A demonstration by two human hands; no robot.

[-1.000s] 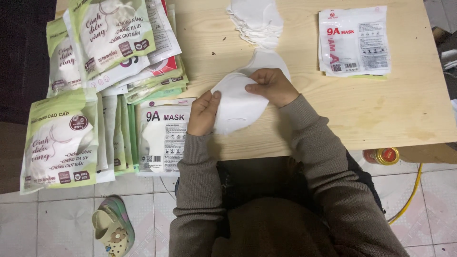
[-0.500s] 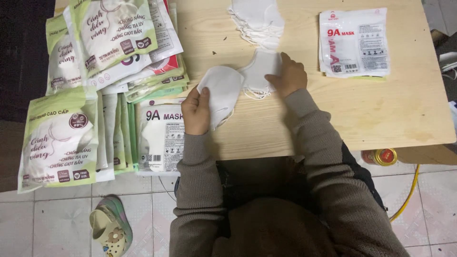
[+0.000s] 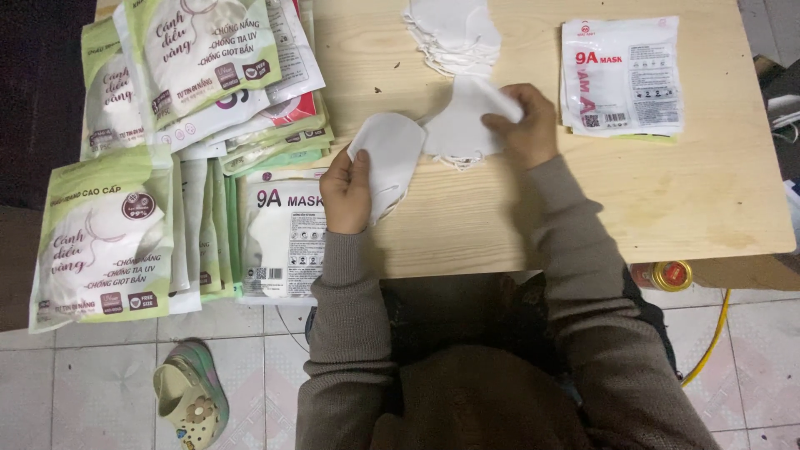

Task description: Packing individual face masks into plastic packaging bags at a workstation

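Since half a second ago, your left hand (image 3: 348,190) has drawn its folded white mask (image 3: 386,158) away toward eight o'clock, fingers pinching its lower edge. Your right hand (image 3: 525,125) is pressing curled fingers onto another white mask (image 3: 462,125) at six o'clock of the mask stack (image 3: 450,33) on the wooden table (image 3: 667,192).

Left hand (image 3: 347,192) pinches a folded white mask (image 3: 388,158) over the table (image 3: 667,200). Right hand (image 3: 527,125), at 2 o'clock from it, presses a second white mask (image 3: 462,125). Mask stack (image 3: 454,33) at 12 o'clock; green pouches (image 3: 104,233) at 9 o'clock.
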